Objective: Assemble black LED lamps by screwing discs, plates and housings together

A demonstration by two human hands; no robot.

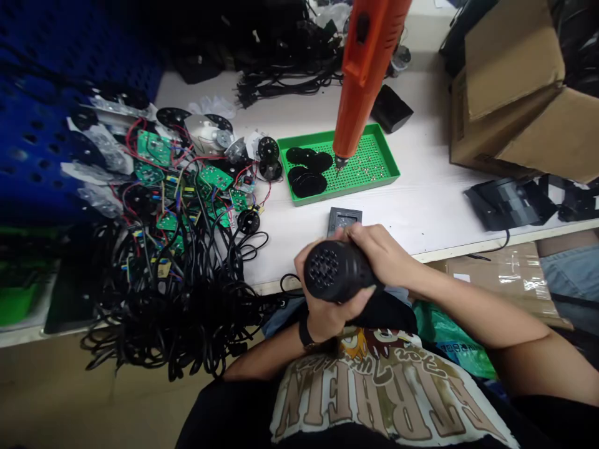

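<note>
Both hands hold a black round housing [333, 272] with a perforated face, close to my chest at the table's near edge. My left hand [322, 312] cups it from below, fingers wrapped round it, a black band on the wrist. My right hand [381, 252] grips it from the right and over the top. Just beyond the hands a small dark grey square part [345, 219] lies on the white table [421, 187]. An orange electric screwdriver [362, 75] hangs over a green tray [384, 163] holding black discs [306, 168] and small screws.
A tangle of black cables [178, 312] with green circuit boards [187, 181] and red wires covers the left of the table. Blue crates [42, 125] stand at far left. Cardboard boxes [515, 93] sit at right, black parts [505, 202] below them, more cables [290, 81] at the back.
</note>
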